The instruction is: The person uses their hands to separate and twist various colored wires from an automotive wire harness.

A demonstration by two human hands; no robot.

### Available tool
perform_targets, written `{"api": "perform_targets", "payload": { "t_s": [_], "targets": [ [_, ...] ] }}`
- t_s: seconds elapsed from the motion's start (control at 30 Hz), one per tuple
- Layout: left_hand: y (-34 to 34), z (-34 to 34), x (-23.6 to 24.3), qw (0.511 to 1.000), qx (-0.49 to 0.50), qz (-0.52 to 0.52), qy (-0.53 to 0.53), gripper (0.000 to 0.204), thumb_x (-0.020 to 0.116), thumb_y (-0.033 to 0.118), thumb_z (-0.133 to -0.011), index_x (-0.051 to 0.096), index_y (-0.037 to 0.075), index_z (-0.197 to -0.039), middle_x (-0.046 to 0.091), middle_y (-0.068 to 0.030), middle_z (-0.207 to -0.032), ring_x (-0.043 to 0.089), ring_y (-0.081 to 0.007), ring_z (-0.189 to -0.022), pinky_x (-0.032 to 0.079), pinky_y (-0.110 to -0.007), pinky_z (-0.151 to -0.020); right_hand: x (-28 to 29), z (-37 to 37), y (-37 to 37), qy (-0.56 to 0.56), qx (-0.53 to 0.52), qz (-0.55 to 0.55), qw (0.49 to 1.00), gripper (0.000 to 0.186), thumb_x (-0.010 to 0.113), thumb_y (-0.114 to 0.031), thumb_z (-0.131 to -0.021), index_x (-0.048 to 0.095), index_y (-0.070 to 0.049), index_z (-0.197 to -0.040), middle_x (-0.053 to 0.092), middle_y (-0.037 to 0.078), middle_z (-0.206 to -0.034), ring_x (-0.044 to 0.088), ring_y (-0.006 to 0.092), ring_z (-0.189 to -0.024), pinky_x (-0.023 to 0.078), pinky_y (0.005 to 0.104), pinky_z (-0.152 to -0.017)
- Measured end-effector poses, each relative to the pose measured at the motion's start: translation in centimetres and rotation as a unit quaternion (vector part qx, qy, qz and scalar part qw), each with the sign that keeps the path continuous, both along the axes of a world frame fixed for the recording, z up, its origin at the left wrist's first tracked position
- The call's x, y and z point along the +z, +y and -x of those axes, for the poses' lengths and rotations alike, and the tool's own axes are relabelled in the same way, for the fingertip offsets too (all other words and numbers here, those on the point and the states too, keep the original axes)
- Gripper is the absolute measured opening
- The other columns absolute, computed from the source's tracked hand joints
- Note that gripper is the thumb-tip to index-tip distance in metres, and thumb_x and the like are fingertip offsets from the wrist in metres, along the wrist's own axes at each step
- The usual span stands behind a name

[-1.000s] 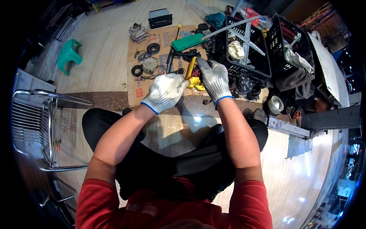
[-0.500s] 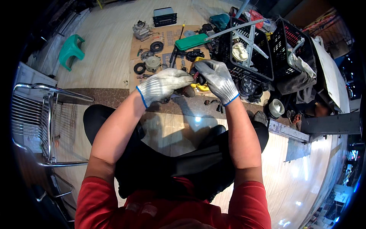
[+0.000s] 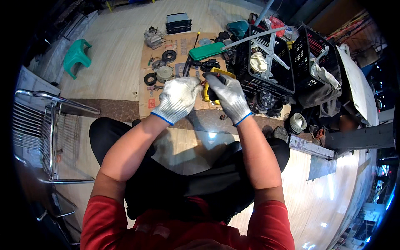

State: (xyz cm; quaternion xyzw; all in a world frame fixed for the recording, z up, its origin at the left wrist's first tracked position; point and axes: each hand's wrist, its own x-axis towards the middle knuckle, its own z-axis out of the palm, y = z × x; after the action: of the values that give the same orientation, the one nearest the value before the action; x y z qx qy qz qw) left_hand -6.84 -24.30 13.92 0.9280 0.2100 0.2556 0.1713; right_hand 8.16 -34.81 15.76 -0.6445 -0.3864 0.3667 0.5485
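Both my hands wear white knit gloves with blue cuffs and meet above a cardboard sheet (image 3: 146, 98). My left hand (image 3: 178, 98) is closed, fingertips pinched at its right edge; what they hold is hidden. Just beside it, my right hand (image 3: 227, 95) is closed around a small dark piece with a red-orange mark (image 3: 214, 75), whose kind I cannot make out. A yellow-framed object (image 3: 206, 95) lies beneath my right hand, partly covered by it.
Round motor parts (image 3: 164, 74), black rings (image 3: 169, 56) and a green-bladed tool (image 3: 206, 51) lie ahead. Black crates (image 3: 287, 79) full of parts stand at the right. A green stool (image 3: 77, 58) and metal chair (image 3: 54, 137) are at the left.
My left hand has turned more upright, and my right hand has shifted slightly left and down. The dark part formerly hanging below my fingers no longer shows; more of the yellow frame is visible.
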Motion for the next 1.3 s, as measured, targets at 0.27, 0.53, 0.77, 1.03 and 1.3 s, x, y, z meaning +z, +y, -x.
{"api": "perform_targets", "payload": {
  "t_s": [0.27, 0.53, 0.77, 1.03, 1.3],
  "targets": [
    [0.0, 0.3, 1.6, 0.979, -0.068, 0.191, 0.032, 0.029, 0.056, 0.026, -0.098, 0.069, 0.0, -0.097, 0.068, -0.0198, -0.086, 0.067, -0.0371, -0.085, 0.052, -0.044, -0.078, 0.6, 0.1, -0.4, -0.02, -0.038, -0.026, 0.999, 0.022, 0.065, -0.017, -0.094, 0.072, 0.004, -0.101, 0.073, 0.013, -0.09, 0.065, 0.0144, -0.077, 0.05, 0.0288, -0.07],
    [1.1, 0.4, 2.2, 0.968, -0.033, 0.238, 0.066, 0.037, 0.062, 0.038, -0.094, 0.072, 0.003, -0.092, 0.069, -0.0146, -0.079, 0.067, -0.0295, -0.075, 0.05, -0.041, -0.068, -1.9, -2.7, -0.4, 0.068, 0.026, -0.064, 0.995, 0.03, 0.066, -0.02, -0.097, 0.068, 0.004, -0.114, 0.07, 0.007, -0.09, 0.062, 0.0107, -0.077, 0.051, 0.0257, -0.071],
    [1.2, 0.9, 0.0, 0.992, -0.014, -0.128, -0.012, 0.013, 0.063, 0.019, -0.084, 0.069, 0.008, -0.083, 0.067, -0.014, -0.082, 0.065, -0.0344, -0.081, 0.05, -0.048, -0.073, 2.2, -2.0, -1.7, -0.519, -0.02, -0.051, 0.853, 0.05, 0.067, -0.035, -0.091, 0.062, -0.007, -0.132, 0.064, 0.02, -0.124, 0.062, 0.0378, -0.112, 0.05, 0.0457, -0.095],
    [1.6, 0.7, -0.5, 0.982, -0.06, -0.181, -0.014, 0.015, 0.064, 0.018, -0.079, 0.07, 0.009, -0.091, 0.065, -0.0095, -0.084, 0.065, -0.0298, -0.086, 0.049, -0.046, -0.078, -0.4, -1.5, -1.3, -0.521, 0.089, 0.01, 0.849, 0.028, 0.062, -0.034, -0.094, 0.066, -0.006, -0.093, 0.069, 0.016, -0.079, 0.068, 0.0359, -0.075, 0.053, 0.0458, -0.069],
    [1.2, 1.0, 1.1, 0.979, -0.019, -0.202, -0.029, 0.029, 0.068, 0.023, -0.081, 0.072, 0.011, -0.107, 0.068, -0.0093, -0.099, 0.064, -0.0318, -0.101, 0.05, -0.046, -0.091, -1.2, -1.0, -0.8, -0.513, 0.025, 0.036, 0.857, 0.031, 0.059, -0.035, -0.098, 0.065, -0.005, -0.094, 0.066, 0.021, -0.08, 0.066, 0.0413, -0.079, 0.053, 0.048, -0.068]
  ]
}}
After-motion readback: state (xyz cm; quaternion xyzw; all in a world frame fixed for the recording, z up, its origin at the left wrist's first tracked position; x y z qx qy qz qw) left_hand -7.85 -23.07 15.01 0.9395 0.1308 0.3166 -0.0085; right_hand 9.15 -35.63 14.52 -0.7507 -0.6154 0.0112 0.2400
